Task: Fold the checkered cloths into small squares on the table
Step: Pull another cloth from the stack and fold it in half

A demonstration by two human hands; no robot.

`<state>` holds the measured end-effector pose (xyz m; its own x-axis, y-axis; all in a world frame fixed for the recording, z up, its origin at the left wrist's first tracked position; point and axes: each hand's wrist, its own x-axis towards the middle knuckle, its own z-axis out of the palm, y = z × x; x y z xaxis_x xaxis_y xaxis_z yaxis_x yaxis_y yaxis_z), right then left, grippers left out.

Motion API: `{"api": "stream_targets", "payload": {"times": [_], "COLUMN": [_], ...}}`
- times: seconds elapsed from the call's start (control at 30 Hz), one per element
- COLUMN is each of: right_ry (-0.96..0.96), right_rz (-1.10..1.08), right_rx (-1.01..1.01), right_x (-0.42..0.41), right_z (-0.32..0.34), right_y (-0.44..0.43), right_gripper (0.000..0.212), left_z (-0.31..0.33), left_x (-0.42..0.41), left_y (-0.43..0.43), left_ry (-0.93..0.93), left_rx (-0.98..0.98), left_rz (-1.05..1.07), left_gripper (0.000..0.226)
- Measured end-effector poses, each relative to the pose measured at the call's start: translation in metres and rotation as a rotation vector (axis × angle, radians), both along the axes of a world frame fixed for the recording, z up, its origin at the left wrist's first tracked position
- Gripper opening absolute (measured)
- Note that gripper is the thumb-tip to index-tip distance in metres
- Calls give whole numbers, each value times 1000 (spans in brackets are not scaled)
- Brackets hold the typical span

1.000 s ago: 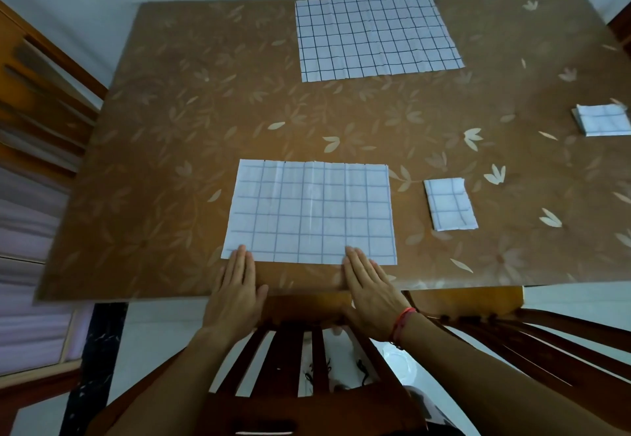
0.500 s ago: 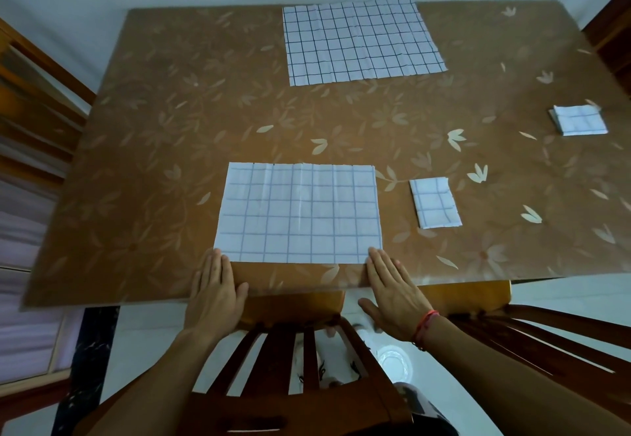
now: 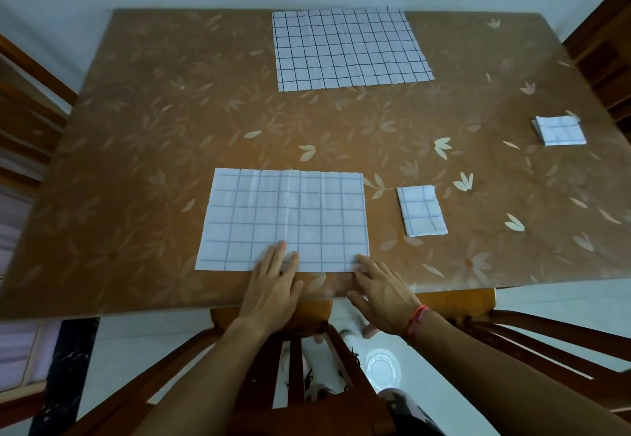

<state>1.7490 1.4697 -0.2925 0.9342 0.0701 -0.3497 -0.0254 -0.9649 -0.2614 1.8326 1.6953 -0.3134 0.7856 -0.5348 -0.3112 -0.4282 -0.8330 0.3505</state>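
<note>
At cloth (image 3: 286, 212) near edge, L+R hands (image 3: 273, 285) (image 3: 380, 290) flat

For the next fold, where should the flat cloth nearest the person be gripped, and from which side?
Probably its two near corners, pinched from the person's side: the near cloth lies flat with that edge closest. The right hand is at the near right corner; the left hand rests flat mid-edge.

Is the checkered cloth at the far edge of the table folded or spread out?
Spread out: the dark-lined white checkered cloth lies flat as one large creased sheet on the brown table.
</note>
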Motion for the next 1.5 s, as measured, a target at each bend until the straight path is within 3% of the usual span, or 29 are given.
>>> {"api": "stream_targets", "payload": {"times": [0.17,0.43,0.67,0.87,1.1,1.37,1.5], "right_ry": [21,108,110,207,309,99,88], "right_rz": [-219,-906,-1131,-1300,-1256,-1055,-1080], "right_rx": [213,549,688,872,895,707,731], "right_x": [30,78,100,111,123,130,137], "right_z": [8,24,16,17,12,5,3], "right_y": [-10,-31,-40,-31,-31,-41,-46], "right_gripper": [34,35,19,26,32,17,30], "left_z": [-3,-4,-7,-8,-5,-6,-6], "left_x": [-1,0,0,0,1,2,2], "left_y": [0,0,-1,1,0,1,2], "left_ry": [-30,6,-13,-16,27,11,-5], "left_rx": [47,14,-1,-24,-17,-23,-37], "left_rz": [-32,-13,-5,-4,22,18,20], "left_gripper": [55,55,56,55,56,56,56]}}
